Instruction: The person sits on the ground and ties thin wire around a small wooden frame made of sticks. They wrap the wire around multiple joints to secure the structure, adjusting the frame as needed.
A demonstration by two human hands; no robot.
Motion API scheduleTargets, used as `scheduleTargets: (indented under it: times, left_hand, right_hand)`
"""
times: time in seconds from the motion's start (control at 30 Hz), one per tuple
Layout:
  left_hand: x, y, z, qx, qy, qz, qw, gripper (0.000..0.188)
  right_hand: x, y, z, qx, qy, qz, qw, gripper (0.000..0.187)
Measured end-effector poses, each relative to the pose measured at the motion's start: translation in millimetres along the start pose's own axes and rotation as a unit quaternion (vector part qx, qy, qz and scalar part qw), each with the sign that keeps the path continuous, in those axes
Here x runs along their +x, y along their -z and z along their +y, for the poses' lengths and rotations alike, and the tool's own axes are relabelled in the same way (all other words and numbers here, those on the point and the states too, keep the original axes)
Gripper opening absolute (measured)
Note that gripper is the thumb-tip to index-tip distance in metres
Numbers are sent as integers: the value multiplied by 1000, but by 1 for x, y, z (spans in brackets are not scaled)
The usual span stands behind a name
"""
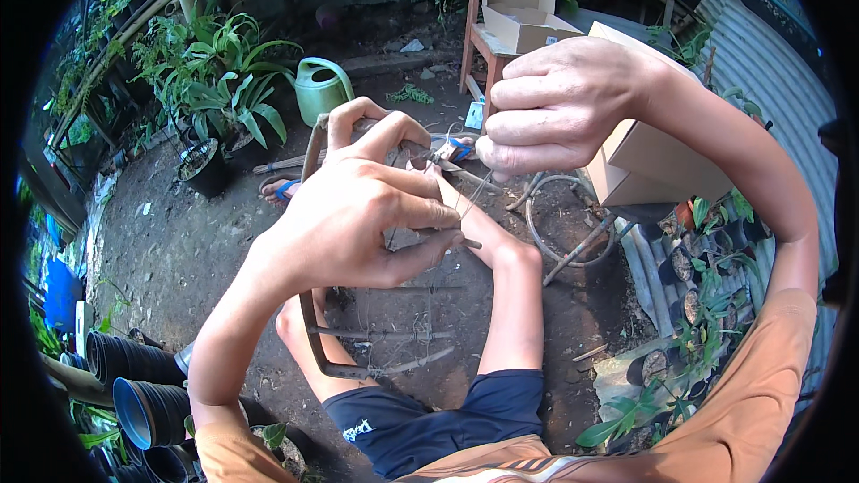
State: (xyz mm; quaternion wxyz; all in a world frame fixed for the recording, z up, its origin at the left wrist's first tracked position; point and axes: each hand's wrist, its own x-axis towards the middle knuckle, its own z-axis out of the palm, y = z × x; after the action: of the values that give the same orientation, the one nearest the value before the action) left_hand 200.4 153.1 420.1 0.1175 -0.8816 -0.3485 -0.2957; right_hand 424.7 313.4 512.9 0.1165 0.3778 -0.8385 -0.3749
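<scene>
My left hand (349, 215) is wrapped round a small frame of dark thin rods and slats, held up above my lap. The frame's bent side rod (313, 335) and its crosswise slats (385, 334), with thin wire tangled about them, show below the hand. Higher and to the right, my right hand (564, 112) is closed with its fingertips pressed together. A thin wire (477, 192) runs between the fingers of both hands, its upper end hidden in the right hand's grip. The left thumb and index finger pinch near a short stick end (471, 242).
A green watering can (322, 89) stands beyond my hands, near potted plants (206, 170). An open cardboard box (519, 27) sits on a wooden chair. Another box (662, 170) is at the right, above seedling pots (684, 264). Black pots (148, 411) lie lower left; a hose loop (537, 224) is on the ground.
</scene>
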Motion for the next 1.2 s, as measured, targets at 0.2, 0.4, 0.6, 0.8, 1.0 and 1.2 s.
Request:
scheduleTargets:
  times: [0.2, 0.4, 0.6, 0.8, 1.0, 1.2]
  left_hand:
    - [-14, 1, 4, 8, 11, 8, 1000, 16]
    - [-27, 2, 5, -5, 27, -1, 1000, 29]
    - [-32, 4, 3, 19, 28, 12, 999, 22]
    - [-33, 6, 3, 41, 29, 31, 998, 26]
    - [-33, 8, 7, 4, 37, 29, 999, 35]
    - [-31, 6, 8, -7, 52, 44, 998, 32]
  right_hand:
    - [4, -6, 2, 54, -23, 68, 996, 26]
    - [-2, -11, 4, 17, -17, 138, 990, 40]
    - [-1, -11, 6, 59, -39, 74, 995, 37]
    - [2, -9, 18, 125, -85, 44, 988, 36]
    - [5, -27, 25, 108, -83, 102, 985, 33]
    - [4, -73, 9, 260, -211, 148, 931, 34]
